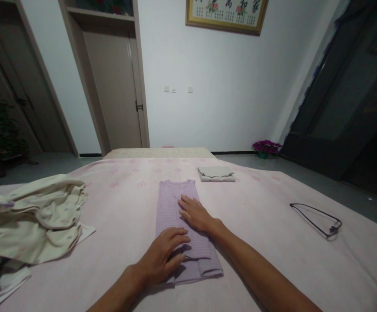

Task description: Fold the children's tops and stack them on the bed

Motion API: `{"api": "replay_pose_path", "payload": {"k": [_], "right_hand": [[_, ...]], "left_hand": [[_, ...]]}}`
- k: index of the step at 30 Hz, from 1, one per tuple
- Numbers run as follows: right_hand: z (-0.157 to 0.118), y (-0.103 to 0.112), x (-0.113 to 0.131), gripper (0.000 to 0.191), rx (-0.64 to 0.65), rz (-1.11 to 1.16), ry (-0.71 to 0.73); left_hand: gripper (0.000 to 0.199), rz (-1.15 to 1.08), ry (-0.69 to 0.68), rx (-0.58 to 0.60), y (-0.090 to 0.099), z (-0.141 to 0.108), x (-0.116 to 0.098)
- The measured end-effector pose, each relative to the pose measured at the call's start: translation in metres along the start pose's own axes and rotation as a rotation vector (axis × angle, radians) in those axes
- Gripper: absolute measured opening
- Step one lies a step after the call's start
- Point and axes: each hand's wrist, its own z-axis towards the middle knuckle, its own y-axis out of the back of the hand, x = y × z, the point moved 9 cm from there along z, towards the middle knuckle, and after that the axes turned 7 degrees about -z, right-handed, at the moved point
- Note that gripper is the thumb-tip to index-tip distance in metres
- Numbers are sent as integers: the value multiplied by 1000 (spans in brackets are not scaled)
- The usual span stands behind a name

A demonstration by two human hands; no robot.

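A lavender garment [172, 203] lies flat on the pink-white bedding, its sides folded inward into a long narrow shape, with the neckline at the far end. My right hand [195, 214] rests palm down on its upper right part, fingers stretched out. Over the lower left part is my left hand [164, 255], fingers apart and slightly bent, touching the cloth. Neither hand grips anything. The near hem [211, 266] of the garment shows layered folds.
Crumpled cream clothes [35, 221] are piled at the left. A folded light grey cloth [216, 174] lies beyond the garment to the right. A dark looped hanger-like object [318, 221] rests at the far right of the bedding [260, 242].
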Motion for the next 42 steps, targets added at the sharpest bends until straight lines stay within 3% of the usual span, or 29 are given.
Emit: {"api": "replay_pose_path", "payload": {"k": [4, 9, 13, 19, 30, 35, 42], "right_hand": [[-30, 31, -14, 41, -213, 29, 0], [-75, 46, -18, 34, -159, -31, 95], [-98, 49, -12, 36, -104, -59, 117], [-104, 47, -4, 34, -120, 13, 130], [-112, 37, -10, 35, -192, 289, 228], [-111, 32, -7, 40, -205, 221, 248], [-115, 44, 7, 44, -260, 159, 322]], "left_hand": [[27, 28, 86, -209, 37, -14, 24], [22, -12, 227, -95, 57, -24, 53], [27, -15, 217, 8, 58, -28, 56], [23, -35, 201, 85, 57, -37, 52], [24, 98, 64, 30, 45, -46, 50], [22, 216, 77, -18, 44, -43, 57], [24, 203, -30, 47, 43, -45, 57]]}}
